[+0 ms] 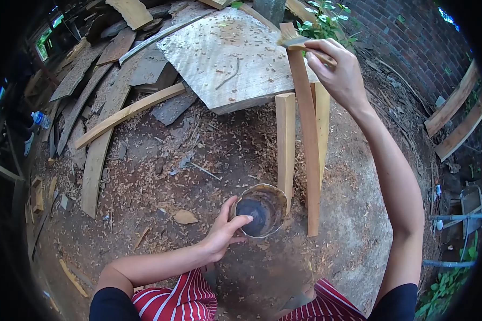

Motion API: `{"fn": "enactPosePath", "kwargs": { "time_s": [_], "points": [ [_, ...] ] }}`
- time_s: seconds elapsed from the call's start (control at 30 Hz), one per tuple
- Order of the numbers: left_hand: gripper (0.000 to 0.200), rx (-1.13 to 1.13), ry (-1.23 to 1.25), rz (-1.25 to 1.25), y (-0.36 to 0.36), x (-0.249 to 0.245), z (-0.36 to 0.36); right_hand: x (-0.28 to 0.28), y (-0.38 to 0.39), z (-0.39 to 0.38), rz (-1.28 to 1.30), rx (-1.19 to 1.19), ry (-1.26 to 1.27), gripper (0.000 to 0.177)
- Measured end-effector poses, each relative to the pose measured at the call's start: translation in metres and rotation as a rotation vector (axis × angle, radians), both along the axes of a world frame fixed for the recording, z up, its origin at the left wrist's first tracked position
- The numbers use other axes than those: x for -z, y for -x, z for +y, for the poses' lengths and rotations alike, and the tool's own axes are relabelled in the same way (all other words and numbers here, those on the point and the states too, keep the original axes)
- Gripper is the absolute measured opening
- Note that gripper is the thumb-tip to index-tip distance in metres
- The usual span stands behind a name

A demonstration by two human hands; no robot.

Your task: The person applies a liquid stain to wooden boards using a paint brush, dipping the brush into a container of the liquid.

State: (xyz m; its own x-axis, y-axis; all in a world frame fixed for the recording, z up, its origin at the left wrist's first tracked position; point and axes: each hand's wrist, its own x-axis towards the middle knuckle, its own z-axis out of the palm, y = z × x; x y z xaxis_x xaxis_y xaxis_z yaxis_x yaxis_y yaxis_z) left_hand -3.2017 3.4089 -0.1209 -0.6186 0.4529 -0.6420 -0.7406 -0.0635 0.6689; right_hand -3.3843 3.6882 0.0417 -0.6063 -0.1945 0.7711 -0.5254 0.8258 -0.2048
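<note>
My left hand (pixel 223 230) grips the rim of a round, stained bowl (pixel 275 199), thumb inside and fingers outside. Dark liquid or residue lies in the bottom of the bowl. Up at the right, my right hand (pixel 340 72) is closed around the wooden handle of a paintbrush (pixel 300 43). The brush's bristles meet the upper end of a long reddish-brown plank (pixel 304 117). This plank leans upright against the edge of a large pale wooden slab (pixel 225 53), its lower end on the ground. Paler posts (pixel 285 144) stand right beside it.
Loose boards (pixel 104 144) and slabs are piled at the left. Wood chips litter the dirt ground (pixel 241 278). A brick wall (pixel 401 48) and leafy plant (pixel 326 21) stand behind at the right. Curved planks (pixel 455 101) lean at the far right; a plastic bottle (pixel 40 120) is far left.
</note>
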Motion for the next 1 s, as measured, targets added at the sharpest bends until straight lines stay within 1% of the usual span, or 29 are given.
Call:
{"fn": "enactPosePath", "kwargs": {
  "time_s": [0.07, 0.13, 0.2, 0.27, 0.33, 0.37, 0.4, 0.43, 0.47, 0.53, 0.57, 0.6, 0.63, 0.67, 0.7, 0.73, 0.77, 0.8, 0.83, 0.87, 0.93, 1.0],
  "points": [
    [0.090, -0.001, -0.027, -0.008, 0.001, -0.003, 0.003, 0.021, -0.044, 0.007, -0.178, 0.018, -0.060, 0.025],
    [0.091, 0.021, -0.026, -0.027, 0.001, -0.002, 0.005, 0.054, -0.095, 0.019, -0.273, 0.023, -0.040, 0.025],
    [0.091, 0.037, -0.002, 0.000, 0.001, -0.001, 0.008, 0.094, -0.142, 0.035, -0.316, 0.020, 0.011, 0.026],
    [0.091, 0.051, 0.032, 0.016, -0.001, 0.000, 0.013, 0.128, -0.195, 0.043, -0.469, 0.063, 0.083, 0.028],
    [0.092, 0.094, 0.041, 0.020, -0.003, 0.003, 0.016, 0.150, -0.238, 0.045, -0.508, 0.079, 0.024, 0.028],
    [0.094, 0.101, 0.061, 0.015, -0.005, 0.002, 0.018, 0.157, -0.256, 0.047, -0.514, 0.061, 0.041, 0.028],
    [0.094, 0.083, 0.080, 0.010, -0.008, 0.004, 0.020, 0.161, -0.271, 0.050, -0.633, 0.097, 0.037, 0.027],
    [0.095, 0.096, 0.090, 0.022, -0.009, 0.006, 0.022, 0.163, -0.279, 0.051, -0.751, 0.136, 0.030, 0.027],
    [0.096, 0.117, 0.095, 0.035, -0.011, 0.008, 0.025, 0.156, -0.283, 0.048, -0.753, 0.126, 0.038, 0.027],
    [0.097, 0.102, 0.140, 0.036, -0.012, 0.006, 0.032, 0.123, -0.292, 0.037, -0.705, 0.169, 0.090, 0.026],
    [0.097, 0.100, 0.175, 0.040, -0.014, 0.004, 0.035, 0.105, -0.293, 0.030, -0.651, 0.133, 0.101, 0.026],
    [0.097, 0.099, 0.207, 0.045, -0.017, 0.002, 0.039, 0.092, -0.293, 0.022, -0.658, 0.134, 0.102, 0.026],
    [0.097, 0.099, 0.205, 0.042, -0.020, 0.006, 0.042, 0.081, -0.292, 0.014, -0.691, 0.036, 0.130, 0.025],
    [0.096, 0.112, 0.200, 0.091, -0.024, 0.013, 0.045, 0.075, -0.290, 0.008, -0.719, -0.060, 0.157, 0.024],
    [0.096, 0.125, 0.196, 0.141, -0.027, 0.018, 0.048, 0.081, -0.286, 0.004, -0.717, -0.058, 0.155, 0.024],
    [0.096, 0.127, 0.196, 0.143, -0.031, 0.019, 0.052, 0.096, -0.281, -0.001, -0.779, -0.130, 0.097, 0.021],
    [0.095, 0.177, 0.158, 0.187, -0.035, 0.020, 0.056, 0.112, -0.278, -0.004, -0.838, -0.206, 0.042, 0.020],
    [0.094, 0.225, 0.122, 0.228, -0.040, 0.022, 0.059, 0.125, -0.277, -0.008, -0.837, -0.212, 0.047, 0.020],
    [0.093, 0.264, 0.211, 0.301, -0.044, 0.028, 0.061, 0.137, -0.276, -0.011, -0.861, -0.209, -0.027, 0.018],
    [0.093, 0.258, 0.219, 0.296, -0.044, 0.032, 0.058, 0.143, -0.276, -0.014, -0.885, -0.207, -0.102, 0.017],
    [0.094, 0.209, 0.174, 0.166, -0.041, 0.032, 0.055, 0.140, -0.278, -0.014, -0.886, -0.212, -0.130, 0.016],
    [0.094, 0.210, 0.219, 0.155, -0.038, 0.025, 0.052, 0.121, -0.281, -0.007, -0.854, -0.228, -0.034, 0.018]
  ]
}}
